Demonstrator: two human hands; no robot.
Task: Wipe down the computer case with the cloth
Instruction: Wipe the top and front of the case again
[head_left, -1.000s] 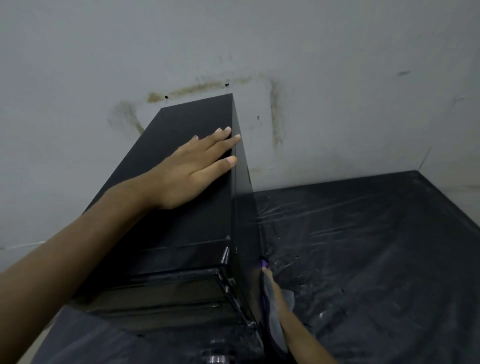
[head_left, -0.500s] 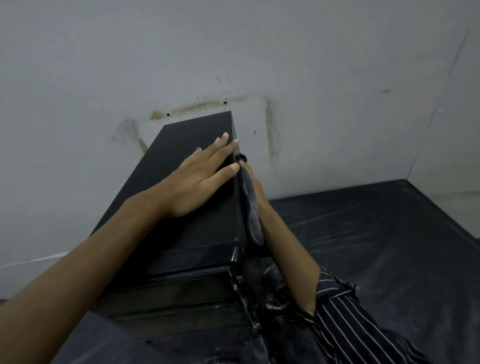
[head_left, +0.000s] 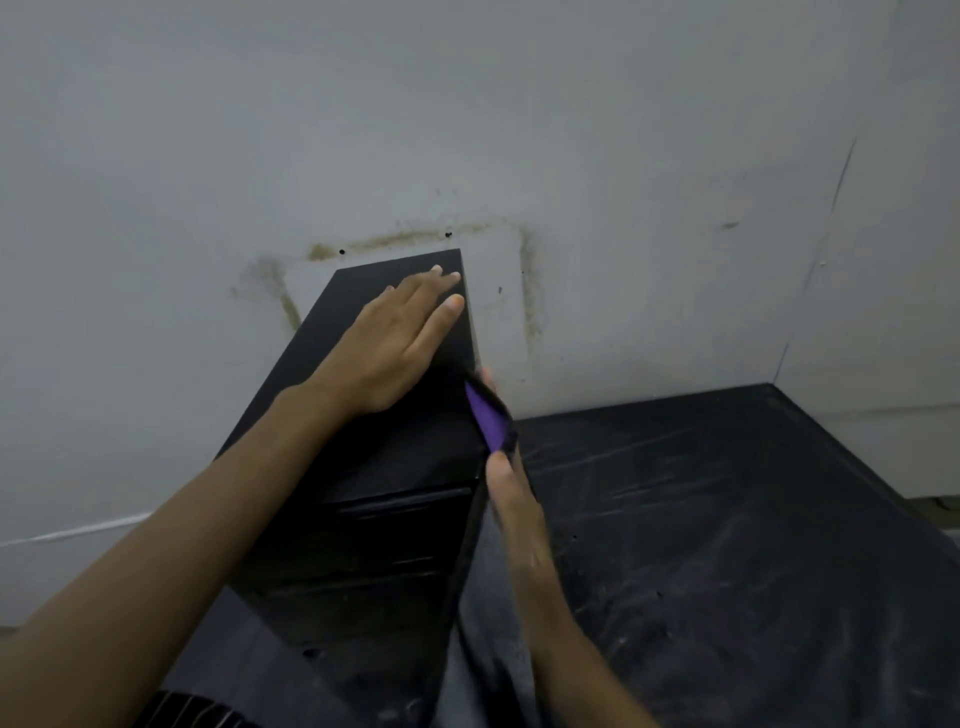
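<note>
L hand (head_left: 395, 343) lies flat, fingers straight, atop the tall matte-black computer case (head_left: 363, 467), long axis running away toward the wall, while R hand (head_left: 511, 499), nearer its R side panel, presses purple-and-dark folded cloth (head_left: 488, 415) there w/ straight fingers.

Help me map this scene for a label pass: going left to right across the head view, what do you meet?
Left hand flat on the computer case → purple cloth → right hand → black plastic sheet.

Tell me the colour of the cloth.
Purple, seen in the head view: the cloth under the right hand.
</note>
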